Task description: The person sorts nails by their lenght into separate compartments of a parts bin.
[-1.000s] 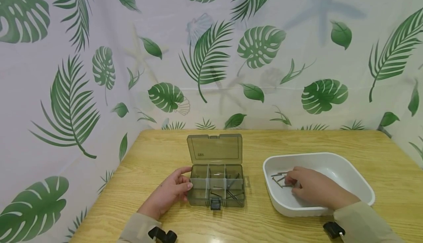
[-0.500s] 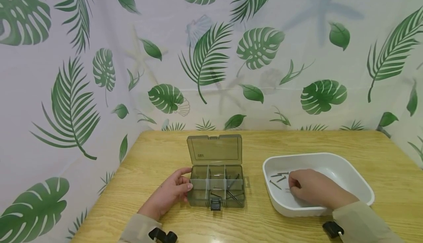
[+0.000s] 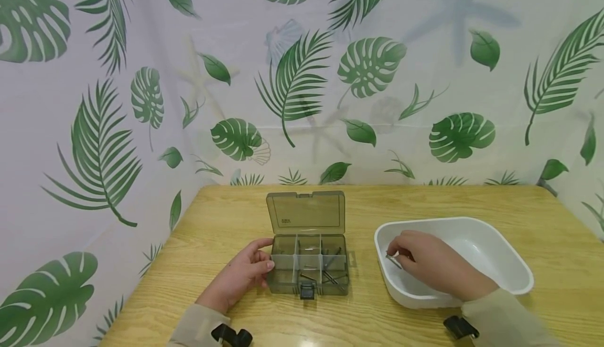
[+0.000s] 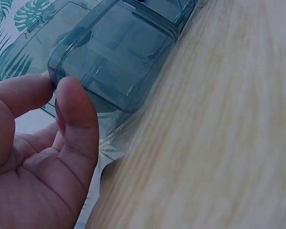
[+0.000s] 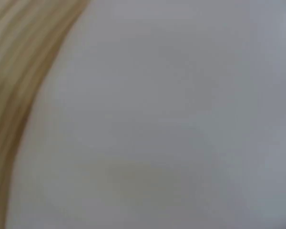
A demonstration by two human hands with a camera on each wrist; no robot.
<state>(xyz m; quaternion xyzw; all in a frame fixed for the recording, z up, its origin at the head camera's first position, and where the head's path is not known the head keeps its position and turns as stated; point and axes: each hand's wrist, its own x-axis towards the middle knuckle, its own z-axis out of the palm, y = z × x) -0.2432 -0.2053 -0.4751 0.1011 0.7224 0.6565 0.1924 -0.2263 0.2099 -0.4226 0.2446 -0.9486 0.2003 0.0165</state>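
Left of centre on the yellow-grained wooden table (image 3: 368, 203), the smoke-grey translucent plastic compartment box (image 3: 283, 287) stands with its lid (image 3: 306, 213) raised, leaving the dark slender screws (image 3: 334, 281) inside reachable. The left hand (image 3: 241, 274) grips its left side, thumb and fingers bent, apparently to steady it. Nearer the table's right edge, the white rounded tray (image 3: 495, 263) walls in a slim metal screw (image 3: 395, 261); the right hand's (image 3: 427, 260) fingers curl beside it, whether pinching it I cannot tell.

A small work corner indoors, too little showing to tell home from workroom, a yellow-brown wooden table (image 3: 207, 242), wrinkly white cloth walls (image 3: 406, 1) behind and beside it, printed with big green leaves (image 3: 371, 66) and pale starfish (image 3: 461, 14)
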